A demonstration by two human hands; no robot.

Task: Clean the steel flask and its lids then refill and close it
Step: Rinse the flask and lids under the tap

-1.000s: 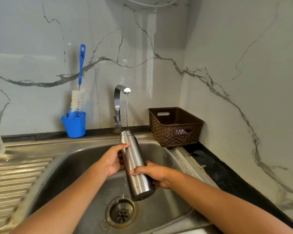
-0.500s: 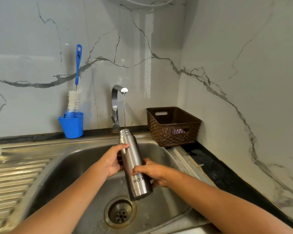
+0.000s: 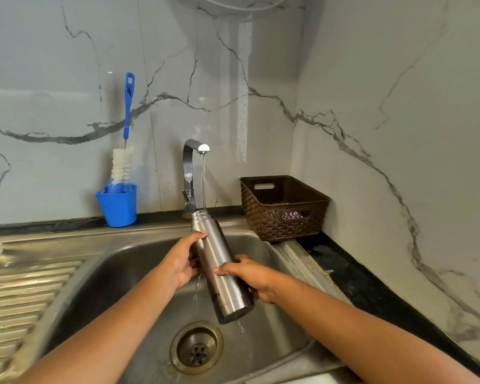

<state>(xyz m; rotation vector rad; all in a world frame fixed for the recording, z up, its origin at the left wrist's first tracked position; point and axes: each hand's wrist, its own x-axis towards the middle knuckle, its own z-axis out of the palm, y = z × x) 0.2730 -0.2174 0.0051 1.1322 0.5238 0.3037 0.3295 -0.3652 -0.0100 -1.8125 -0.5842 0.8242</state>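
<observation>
We see the steel flask [image 3: 219, 261] held tilted over the sink [image 3: 108, 273], its threaded neck up under the thin stream from the tap [image 3: 190, 167]. Its brushed body is wet, and water runs off its base above the drain [image 3: 196, 347]. The left hand [image 3: 182, 261] grips it below the neck and the right hand [image 3: 250, 275] wraps round its middle. A blue cup [image 3: 118, 205] holds a brush [image 3: 122, 162], and the brown basket [image 3: 283, 214] has something purple inside. Since half a second ago the flask has turned, and the printed name that faced us is nearly out of sight.
</observation>
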